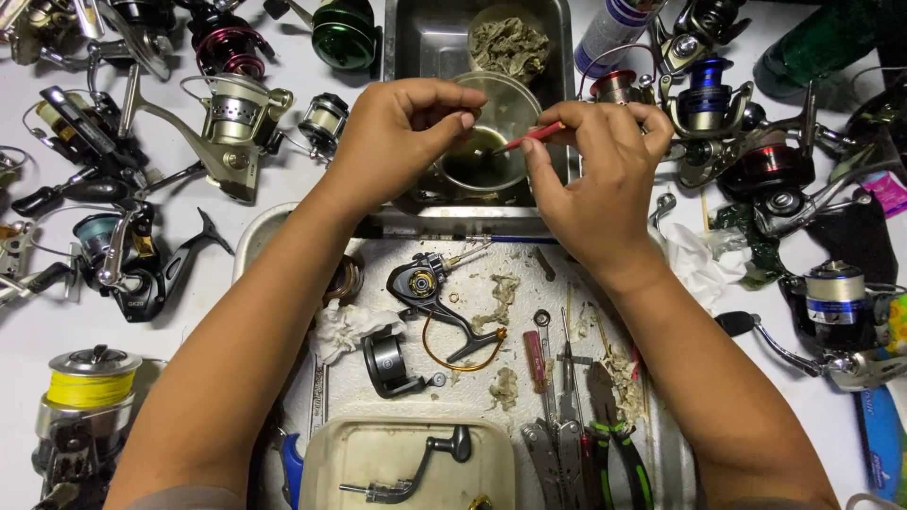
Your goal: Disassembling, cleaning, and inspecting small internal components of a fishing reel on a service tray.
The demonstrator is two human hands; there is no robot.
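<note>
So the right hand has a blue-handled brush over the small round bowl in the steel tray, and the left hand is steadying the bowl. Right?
Not quite: the head view shows the brush in the right hand is red-handled, not blue. The rest holds: it is over the bowl in the steel tray, left hand at its rim.

A dull steel tray holds a clear glossy plastic cup; the red brush looks smooth plastic.

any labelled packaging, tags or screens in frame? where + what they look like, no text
Spray can: top centre-right, beside the metal tray; white cylinder with a purple-blue label.
Pink tag: right edge; small bright pink label.
Blue packet: bottom right corner; flat, blue, partly cut off.
Colourful sticker: right edge, on a reel; green and yellow.
No screens or signs.
</note>
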